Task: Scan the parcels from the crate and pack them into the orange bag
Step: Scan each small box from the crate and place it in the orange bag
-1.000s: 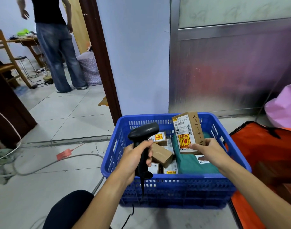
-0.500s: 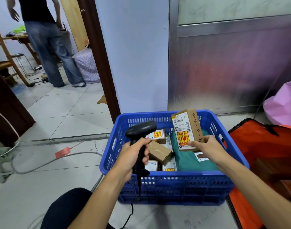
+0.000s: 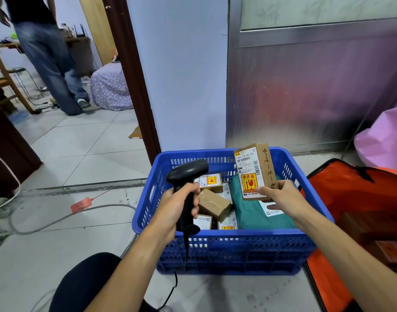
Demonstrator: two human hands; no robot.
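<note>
Left hand (image 3: 173, 210) wraps the scanner (image 3: 186, 190) grip; right hand (image 3: 280, 197) pinches the box (image 3: 253, 170) by its lower end, upright above the crate (image 3: 233, 246). Small stiff carton, probably light, fragile-stickered: hold by edges, label exposed. Bag (image 3: 359, 199) at right.

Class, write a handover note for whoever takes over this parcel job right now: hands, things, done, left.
Left hand grips the black handheld barcode scanner. Right hand holds a brown cardboard parcel with a fragile sticker upright above the blue plastic crate.
Open orange bag lies right of the crate; box shapes show dimly inside.
To do: whether this parcel is scanned cannot be told; bag it, then the green mailer and small boxes in the crate.
</note>
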